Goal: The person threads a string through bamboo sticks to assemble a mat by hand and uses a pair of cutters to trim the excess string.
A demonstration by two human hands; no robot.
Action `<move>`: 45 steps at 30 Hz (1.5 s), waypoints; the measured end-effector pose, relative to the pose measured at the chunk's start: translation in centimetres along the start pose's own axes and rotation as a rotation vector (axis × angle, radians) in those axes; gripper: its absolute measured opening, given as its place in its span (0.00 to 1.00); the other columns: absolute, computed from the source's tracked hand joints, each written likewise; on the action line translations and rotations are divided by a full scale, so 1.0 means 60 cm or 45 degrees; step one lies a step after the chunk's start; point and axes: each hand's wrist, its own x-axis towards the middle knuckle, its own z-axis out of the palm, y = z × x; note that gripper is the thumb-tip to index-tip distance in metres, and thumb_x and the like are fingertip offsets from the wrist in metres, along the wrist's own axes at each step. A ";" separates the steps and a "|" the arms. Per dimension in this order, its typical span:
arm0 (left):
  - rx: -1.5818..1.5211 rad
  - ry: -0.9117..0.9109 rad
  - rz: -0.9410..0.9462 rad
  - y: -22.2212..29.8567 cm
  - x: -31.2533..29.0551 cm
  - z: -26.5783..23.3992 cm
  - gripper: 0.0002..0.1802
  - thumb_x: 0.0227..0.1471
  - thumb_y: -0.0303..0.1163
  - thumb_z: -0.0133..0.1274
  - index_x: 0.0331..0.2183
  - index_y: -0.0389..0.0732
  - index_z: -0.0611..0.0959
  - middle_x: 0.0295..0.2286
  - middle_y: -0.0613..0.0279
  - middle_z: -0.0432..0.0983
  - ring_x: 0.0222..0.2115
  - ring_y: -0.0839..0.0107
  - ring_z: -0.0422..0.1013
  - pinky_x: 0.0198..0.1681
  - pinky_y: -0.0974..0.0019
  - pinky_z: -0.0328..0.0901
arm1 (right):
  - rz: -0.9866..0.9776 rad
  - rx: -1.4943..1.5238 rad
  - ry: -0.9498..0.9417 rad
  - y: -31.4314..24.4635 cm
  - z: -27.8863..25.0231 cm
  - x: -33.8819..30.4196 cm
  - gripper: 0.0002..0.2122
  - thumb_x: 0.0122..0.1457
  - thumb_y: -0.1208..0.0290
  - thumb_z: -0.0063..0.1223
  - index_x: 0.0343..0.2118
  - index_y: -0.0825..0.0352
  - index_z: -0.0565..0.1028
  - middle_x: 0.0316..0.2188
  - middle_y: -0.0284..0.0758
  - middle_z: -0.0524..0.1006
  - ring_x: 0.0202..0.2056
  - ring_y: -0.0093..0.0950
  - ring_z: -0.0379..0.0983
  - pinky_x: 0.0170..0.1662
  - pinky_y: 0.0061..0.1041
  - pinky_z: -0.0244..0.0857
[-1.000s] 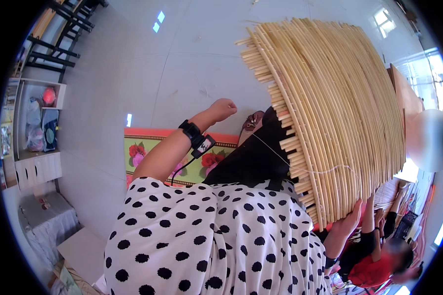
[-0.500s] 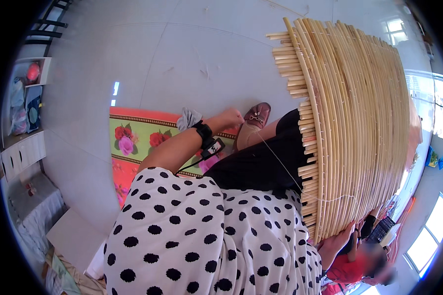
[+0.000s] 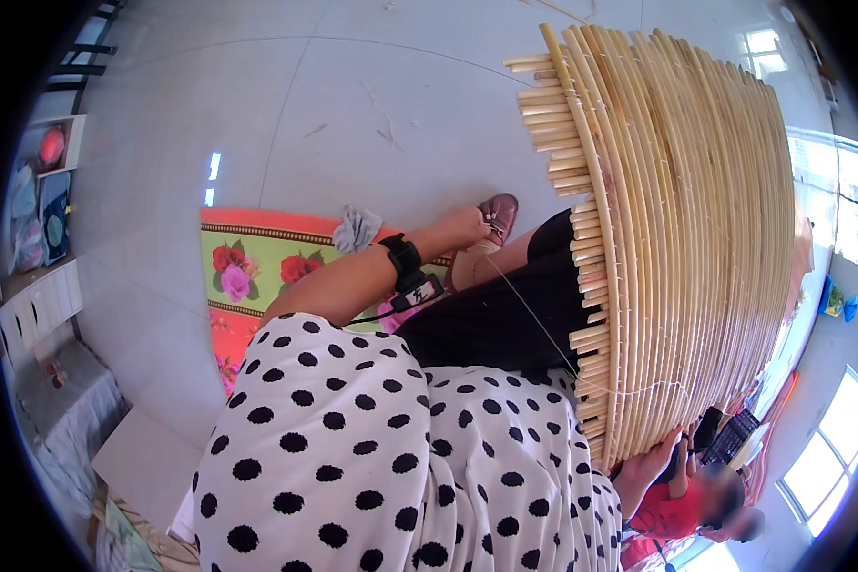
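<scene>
A large mat of pale reed sticks, bound in rows with white thread, stands tilted over my lap on the right. Its stick ends are uneven along the left side. My left hand is closed in a pinch on a thin white thread, which runs fairly taut down to the mat's lower left part. That hand is in front of the brown shoe on my foot. At the mat's lower edge, my right hand grips the sticks, its fingers partly hidden by the mat.
Under my left arm lies a floral red and green mat, with a grey scrunched cloth on it. A person in red is close by at lower right. White shelves line the left side. Scraps litter the tiled floor.
My left hand has moved a little to the right, now overlapping the shoe, with the thread still in it. The right hand keeps its place on the reed mat. The whole view has shifted slightly.
</scene>
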 end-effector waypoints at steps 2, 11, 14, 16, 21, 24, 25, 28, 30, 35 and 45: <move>0.074 -0.017 -0.075 0.000 0.000 -0.004 0.14 0.49 0.39 0.53 0.25 0.37 0.82 0.18 0.59 0.76 0.16 0.69 0.73 0.19 0.66 0.65 | -0.045 -0.013 0.030 0.003 0.010 -0.001 0.24 0.66 0.55 0.39 0.58 0.66 0.60 0.54 0.38 0.68 0.53 0.32 0.67 0.56 0.37 0.61; -0.782 -0.394 -0.471 0.043 -0.085 -0.021 0.18 0.54 0.45 0.53 0.25 0.40 0.80 0.21 0.66 0.74 0.18 0.77 0.72 0.17 0.77 0.59 | -0.068 0.003 0.034 0.019 -0.025 0.015 0.23 0.66 0.55 0.39 0.58 0.65 0.61 0.54 0.37 0.69 0.52 0.32 0.68 0.55 0.37 0.62; -0.887 -0.417 -0.433 0.056 -0.102 -0.026 0.14 0.53 0.44 0.54 0.26 0.43 0.79 0.21 0.69 0.73 0.19 0.78 0.71 0.19 0.78 0.58 | -0.033 0.029 0.080 0.019 -0.013 0.011 0.23 0.65 0.55 0.40 0.58 0.65 0.62 0.54 0.37 0.69 0.52 0.32 0.68 0.55 0.37 0.62; -0.944 -0.440 -0.435 0.057 -0.101 -0.023 0.11 0.52 0.43 0.55 0.29 0.46 0.80 0.22 0.71 0.73 0.20 0.80 0.70 0.22 0.78 0.59 | -0.006 0.102 -0.010 0.021 -0.014 0.013 0.23 0.65 0.55 0.40 0.57 0.65 0.62 0.54 0.37 0.69 0.52 0.32 0.68 0.55 0.38 0.62; -0.971 -0.448 -0.294 0.035 -0.089 -0.017 0.11 0.53 0.42 0.53 0.31 0.45 0.78 0.24 0.72 0.72 0.23 0.81 0.68 0.26 0.77 0.60 | -0.092 0.156 -0.049 0.039 -0.025 0.019 0.22 0.65 0.57 0.41 0.57 0.65 0.62 0.53 0.38 0.69 0.52 0.34 0.68 0.55 0.39 0.63; -1.139 -0.354 -0.027 0.033 -0.109 -0.037 0.12 0.53 0.41 0.52 0.34 0.44 0.78 0.27 0.70 0.73 0.27 0.80 0.69 0.30 0.74 0.64 | -0.210 0.131 -0.016 0.035 0.020 0.003 0.21 0.65 0.60 0.41 0.54 0.71 0.64 0.50 0.41 0.71 0.49 0.34 0.71 0.52 0.38 0.67; -1.156 -0.399 -0.089 0.018 -0.092 -0.042 0.13 0.53 0.41 0.52 0.35 0.43 0.78 0.29 0.67 0.74 0.28 0.77 0.70 0.31 0.72 0.66 | -0.170 0.141 0.022 0.027 0.034 0.004 0.19 0.65 0.60 0.42 0.51 0.70 0.66 0.48 0.41 0.73 0.47 0.33 0.73 0.49 0.36 0.69; -1.083 0.152 -0.375 0.019 -0.087 -0.103 0.04 0.51 0.32 0.52 0.31 0.44 0.76 0.25 0.64 0.75 0.21 0.76 0.68 0.18 0.73 0.61 | -0.174 0.195 -0.031 0.038 0.045 0.019 0.15 0.65 0.62 0.43 0.45 0.71 0.70 0.42 0.40 0.76 0.43 0.30 0.74 0.46 0.31 0.70; -1.215 0.297 -0.291 -0.001 -0.096 -0.159 0.05 0.51 0.33 0.53 0.31 0.44 0.76 0.26 0.65 0.75 0.20 0.76 0.67 0.19 0.74 0.60 | -0.144 0.245 -0.065 0.034 0.054 0.018 0.16 0.65 0.63 0.42 0.46 0.72 0.70 0.43 0.40 0.75 0.43 0.29 0.74 0.47 0.30 0.69; -1.505 0.586 0.038 0.030 -0.160 -0.326 0.06 0.55 0.31 0.52 0.33 0.40 0.76 0.26 0.65 0.74 0.21 0.80 0.66 0.19 0.78 0.60 | -0.110 0.408 -0.158 0.037 0.055 0.010 0.16 0.65 0.62 0.42 0.47 0.71 0.69 0.43 0.40 0.75 0.43 0.29 0.73 0.48 0.30 0.69; -1.260 0.579 0.860 0.278 -0.336 -0.474 0.08 0.59 0.29 0.48 0.39 0.35 0.74 0.23 0.69 0.64 0.19 0.83 0.59 0.21 0.79 0.57 | -0.244 0.293 0.025 0.090 0.074 0.039 0.12 0.64 0.63 0.44 0.37 0.69 0.72 0.31 0.30 0.74 0.35 0.19 0.70 0.39 0.22 0.66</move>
